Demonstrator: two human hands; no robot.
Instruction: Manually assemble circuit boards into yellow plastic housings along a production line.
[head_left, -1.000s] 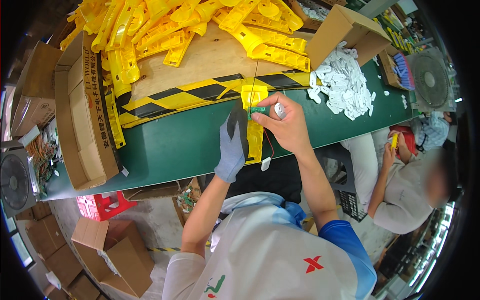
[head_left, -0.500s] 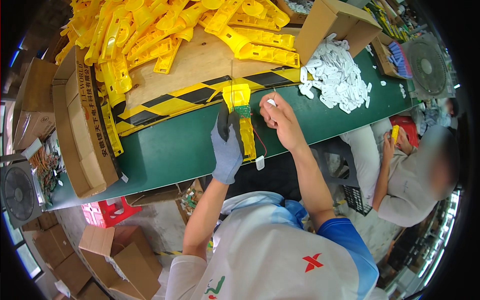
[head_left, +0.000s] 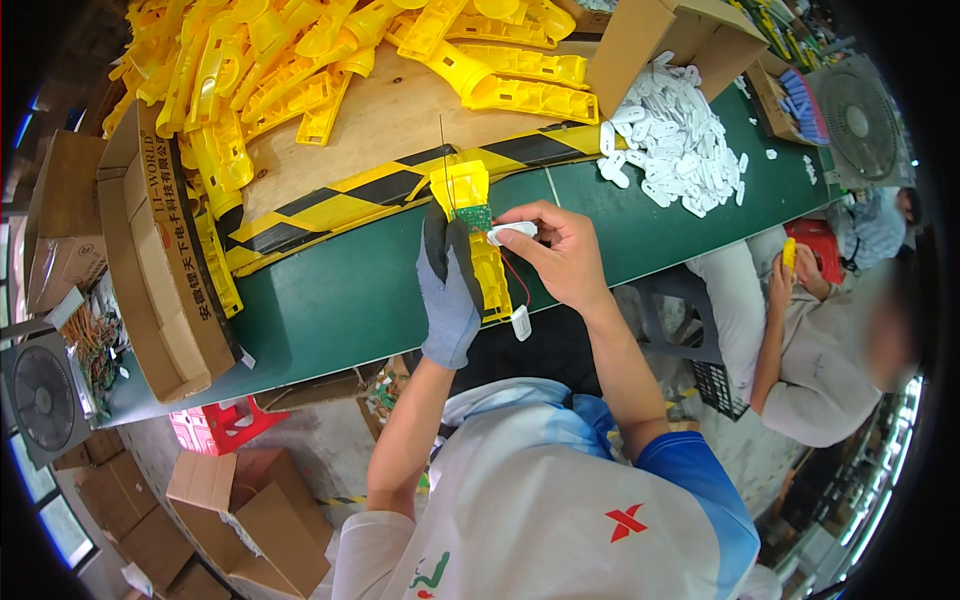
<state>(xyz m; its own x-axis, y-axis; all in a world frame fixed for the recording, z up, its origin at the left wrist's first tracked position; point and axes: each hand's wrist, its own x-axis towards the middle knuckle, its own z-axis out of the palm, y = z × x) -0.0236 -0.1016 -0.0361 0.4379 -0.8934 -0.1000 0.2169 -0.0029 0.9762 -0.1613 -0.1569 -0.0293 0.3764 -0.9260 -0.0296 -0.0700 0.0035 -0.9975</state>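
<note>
My left hand [head_left: 449, 285], in a grey glove with dark fingers, is closed around a yellow plastic housing half [head_left: 491, 282] held over the bench edge. A green circuit board [head_left: 474, 217] sits across the housing near its wide end, with thin wires rising from it. From the board a red wire runs down to a small white connector block [head_left: 521, 323] dangling by the housing's lower end. My bare right hand [head_left: 562, 252] pinches a white oval plastic piece [head_left: 513, 232], its tip right beside the board; whether they touch I cannot tell.
Yellow housings [head_left: 300, 60] are heaped on a wooden board edged with striped tape [head_left: 340, 205]. White plastic pieces [head_left: 680, 140] spill from a tipped cardboard box [head_left: 700, 50]. A long open carton [head_left: 160, 270] stands left. On the right sits a co-worker [head_left: 810, 330] holding a yellow part.
My right hand has come left and slightly down to the housing, and the white oval piece now shows plainly in its fingers. The left hand with the housing has shifted slightly left.
</note>
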